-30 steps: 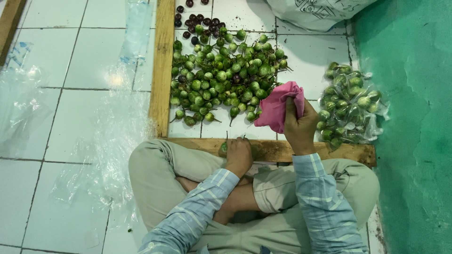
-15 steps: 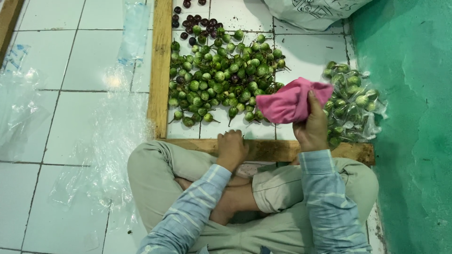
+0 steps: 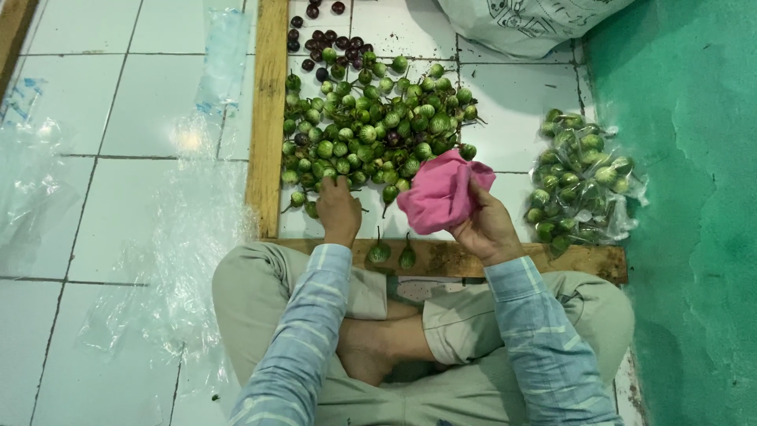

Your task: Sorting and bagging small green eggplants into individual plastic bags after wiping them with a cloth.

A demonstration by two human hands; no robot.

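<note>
White tiled floor (image 3: 142,102) — left hand (image 3: 339,209) reaches the green eggplant pile (image 3: 371,126), fingers curled over one; right hand (image 3: 485,225) grips pink bag (image 3: 441,193) — sorting step, filling seems next

Things you can't see all of

The left hand (image 3: 339,209) covers some little green eggplants (image 3: 371,126), so whatever its fingers touch is hidden. The pink cloth (image 3: 440,193) hides the right hand's (image 3: 487,229) fingertips. The white sack (image 3: 528,20) and dark purple fruits (image 3: 327,35) are cut off at the top edge. The bagged eggplants (image 3: 583,181) look blurry behind plastic.
</note>
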